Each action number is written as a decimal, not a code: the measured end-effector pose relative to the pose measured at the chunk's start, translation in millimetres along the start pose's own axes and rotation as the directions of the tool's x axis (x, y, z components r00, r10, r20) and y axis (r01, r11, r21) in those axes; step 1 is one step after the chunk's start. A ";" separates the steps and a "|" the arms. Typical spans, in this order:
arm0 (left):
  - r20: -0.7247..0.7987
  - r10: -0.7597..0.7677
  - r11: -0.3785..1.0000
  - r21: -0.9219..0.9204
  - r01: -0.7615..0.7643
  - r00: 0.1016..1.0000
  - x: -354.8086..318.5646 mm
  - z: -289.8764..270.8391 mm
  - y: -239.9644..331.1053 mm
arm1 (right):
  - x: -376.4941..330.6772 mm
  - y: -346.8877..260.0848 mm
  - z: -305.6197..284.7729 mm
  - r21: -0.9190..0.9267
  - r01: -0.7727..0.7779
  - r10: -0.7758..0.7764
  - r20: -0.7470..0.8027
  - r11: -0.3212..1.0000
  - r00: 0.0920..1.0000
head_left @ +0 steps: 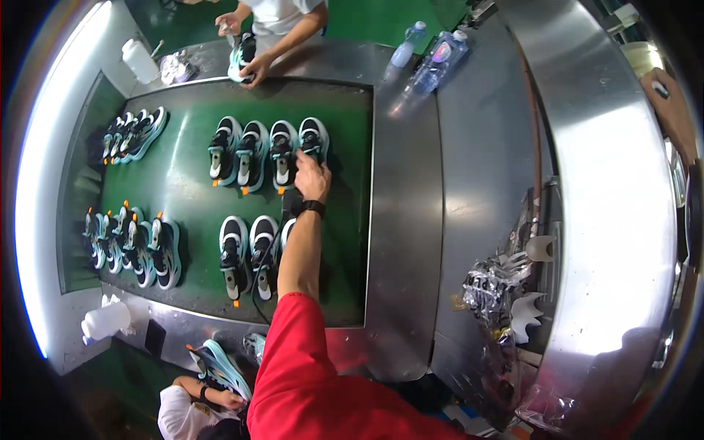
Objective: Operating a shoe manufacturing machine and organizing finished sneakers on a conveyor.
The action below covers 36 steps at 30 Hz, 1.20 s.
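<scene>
Left hand (313,180) is reaching across the green worktop (346,268), fingers resting over the heel end of the rightmost shoe (314,136), which is lying at the end of the upper row of four. Fingers look to be touching it, index straightening forward; grip is hiding behind the hand's own back, so cannot tell if it's closing on anything. Right hand isn't showing, cannot tell its state.

Risks, my judgement: neighbouring shoe (282,150) is sitting just beside, so a sideways sweep could be knocking it askew. Thin black cord (257,279) is running across the lower row from near a dark object (292,202) by the wrist; a pull-back could be snagging it and dragging a shoe (263,238). Forearm (299,257) is partly covering the third lower shoe (286,232), so a dropping elbow could be bumping that unseen. Wristband (313,207) could be catching on laces if the arm is dipping. Orange tabs (281,190) are sticking out at the heels, easy to be hooking with a stray finger.
</scene>
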<state>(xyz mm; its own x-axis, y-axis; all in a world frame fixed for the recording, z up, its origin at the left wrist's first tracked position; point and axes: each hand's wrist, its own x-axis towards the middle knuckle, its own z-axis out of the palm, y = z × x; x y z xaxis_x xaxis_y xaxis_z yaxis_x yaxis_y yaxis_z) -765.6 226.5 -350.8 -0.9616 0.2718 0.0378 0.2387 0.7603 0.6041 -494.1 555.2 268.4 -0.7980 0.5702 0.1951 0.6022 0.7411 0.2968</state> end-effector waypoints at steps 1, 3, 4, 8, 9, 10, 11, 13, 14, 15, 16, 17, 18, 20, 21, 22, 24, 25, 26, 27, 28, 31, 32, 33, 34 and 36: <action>0.036 -0.028 1.000 0.010 0.028 0.999 5.5 3.2 1.0 | -18.8 0.0 -10.3 -0.030 -0.026 0.027 0.018 0.999 0.999; 0.066 -0.006 1.000 -0.006 0.007 0.998 9.3 3.1 -0.2 | -53.8 9.0 -9.4 0.127 -0.070 0.085 -0.121 0.989 0.989; 0.064 0.051 0.998 -0.050 -0.048 0.997 5.1 4.8 -0.5 | -70.7 17.9 -14.2 0.229 -0.174 0.199 -0.095 0.958 0.975; 0.010 0.252 0.962 0.101 -0.252 0.968 -15.3 22.1 -50.3 | -109.1 66.0 34.6 0.084 -0.162 0.182 -0.368 0.983 0.912; -0.059 0.325 0.938 -0.107 -0.329 0.944 -45.5 20.2 -52.7 | -122.0 45.1 32.7 0.434 -0.212 0.348 -0.262 0.875 0.900; 0.011 0.353 0.876 -0.357 -0.326 0.936 -83.3 3.5 -26.9 | -130.6 49.7 14.0 0.378 -0.329 0.378 -0.062 0.865 0.924; -0.020 0.327 0.791 -0.541 -0.285 0.945 -124.7 -22.4 -17.4 | -143.0 31.9 18.7 0.338 -0.295 0.407 -0.337 0.894 0.849; 0.319 0.407 0.688 -0.723 -0.058 0.856 -193.9 -45.9 -46.1 | -158.0 15.7 -8.4 0.397 -0.284 0.424 -0.329 0.873 0.844; 0.443 0.551 0.640 -0.768 -0.017 0.707 -232.3 -81.5 -22.1 | -174.8 16.9 -25.8 0.432 -0.329 0.480 -0.306 0.840 0.822; 0.531 0.554 0.570 -0.803 0.173 0.641 -274.5 -121.3 11.1 | -190.1 20.9 -41.3 0.567 -0.308 0.532 -0.281 0.764 0.799; 0.700 0.452 0.599 -0.698 0.393 0.553 -312.5 -159.8 33.3 | -204.8 22.2 -61.1 0.690 -0.268 0.569 -0.250 0.672 0.783; 0.773 0.452 0.590 -0.634 0.501 0.446 -339.0 -185.4 43.4 | -218.3 14.6 -75.2 0.773 -0.263 0.618 -0.203 0.577 0.760; 0.824 0.478 0.578 -0.556 0.597 0.305 -362.8 -205.2 58.7 | -244.4 11.0 -98.4 0.766 -0.265 0.635 -0.230 0.586 0.738; 0.774 0.628 0.536 -0.504 0.677 0.078 -398.5 -249.4 116.1 | -310.9 27.2 -120.6 0.908 -0.088 0.707 -0.256 0.411 0.659; 0.765 0.642 0.552 -0.513 0.657 0.057 -408.1 -263.2 138.9 | -339.0 24.4 -131.1 0.873 -0.088 0.724 -0.337 0.479 0.602; 0.654 0.754 0.490 -0.491 0.720 -0.067 -421.3 -274.6 163.8 | -370.7 26.2 -138.5 0.888 0.021 0.717 -0.385 0.459 0.582; 0.444 0.867 0.417 -0.394 0.819 -0.228 -448.8 -302.8 214.0 | -431.5 11.9 -147.1 0.895 0.102 0.737 -0.419 0.435 0.530; 0.364 0.889 0.403 -0.329 0.854 -0.279 -464.7 -316.4 240.8 | -463.2 2.7 -149.0 0.927 0.019 0.778 -0.325 0.374 0.538; 0.285 0.898 0.400 -0.216 0.891 -0.334 -484.6 -332.6 263.8 | -500.3 -9.4 -158.1 0.948 -0.064 0.819 -0.235 0.313 0.524; 0.277 0.883 0.429 -0.145 0.891 -0.380 -509.2 -345.1 279.9 | -539.0 -20.4 -158.4 0.924 -0.055 0.793 -0.293 0.378 0.534; 0.277 0.864 0.457 -0.077 0.886 -0.421 -535.0 -357.3 289.2 | -575.4 -27.2 -152.5 0.920 0.007 0.765 -0.330 0.392 0.553; 0.111 0.709 0.699 0.019 0.715 -0.696 -595.9 -384.8 284.4 | -670.7 -60.9 -134.7 0.961 -0.122 0.827 -0.146 0.249 0.543; 0.310 0.638 0.763 -0.128 0.634 -0.705 -631.0 -405.6 286.7 | -713.2 -72.3 -128.5 0.943 -0.212 0.858 -0.120 0.256 0.499; 0.212 0.655 0.753 -0.104 0.650 -0.725 -656.3 -401.6 272.4 | -745.7 -88.6 -125.3 0.946 -0.207 0.906 -0.151 0.248 0.396; 0.108 0.667 0.745 -0.070 0.664 -0.737 -681.2 -394.6 256.2 | -784.6 -103.5 -118.0 0.915 -0.312 0.947 -0.170 0.254 0.273; 0.166 0.593 0.801 -0.022 0.599 -0.788 -717.6 -397.6 237.5 | -865.4 -145.3 -105.9 0.887 -0.413 0.978 -0.181 0.209 0.106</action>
<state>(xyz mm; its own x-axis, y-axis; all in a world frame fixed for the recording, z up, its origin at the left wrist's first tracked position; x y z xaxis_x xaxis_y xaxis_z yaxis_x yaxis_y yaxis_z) -72.7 -22.5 82.0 0.9215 0.3347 0.1969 -0.3874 0.7584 0.5241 106.4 -83.5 155.3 0.5000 0.7206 0.4803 0.4771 0.2336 -0.8472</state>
